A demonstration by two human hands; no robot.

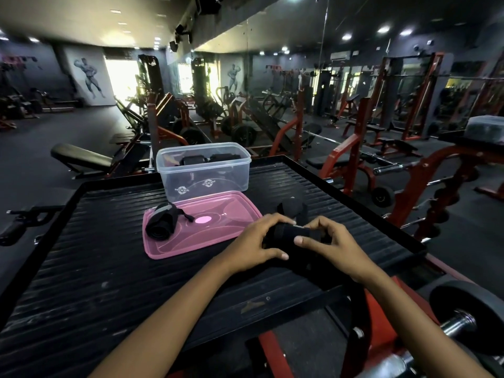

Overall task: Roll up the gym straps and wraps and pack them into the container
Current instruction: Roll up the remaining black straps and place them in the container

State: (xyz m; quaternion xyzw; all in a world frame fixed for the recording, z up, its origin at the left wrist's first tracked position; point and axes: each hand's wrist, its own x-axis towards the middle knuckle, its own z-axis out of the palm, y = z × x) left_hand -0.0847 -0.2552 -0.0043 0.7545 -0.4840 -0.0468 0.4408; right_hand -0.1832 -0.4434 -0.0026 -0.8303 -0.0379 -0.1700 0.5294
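Head view: left hand and right hand both clench the black wrap over the desk; keep each turn tight and edges aligned before boxing in the container.

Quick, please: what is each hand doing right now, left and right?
Left hand: grips the black wrap being rolled.
Right hand: grips the same wrap from the other side.

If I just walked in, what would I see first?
First, two hands, the left hand and right hand, gripping a black wrap near the middle. Behind them lies a pink lid with a rolled strap on it, then a clear container.
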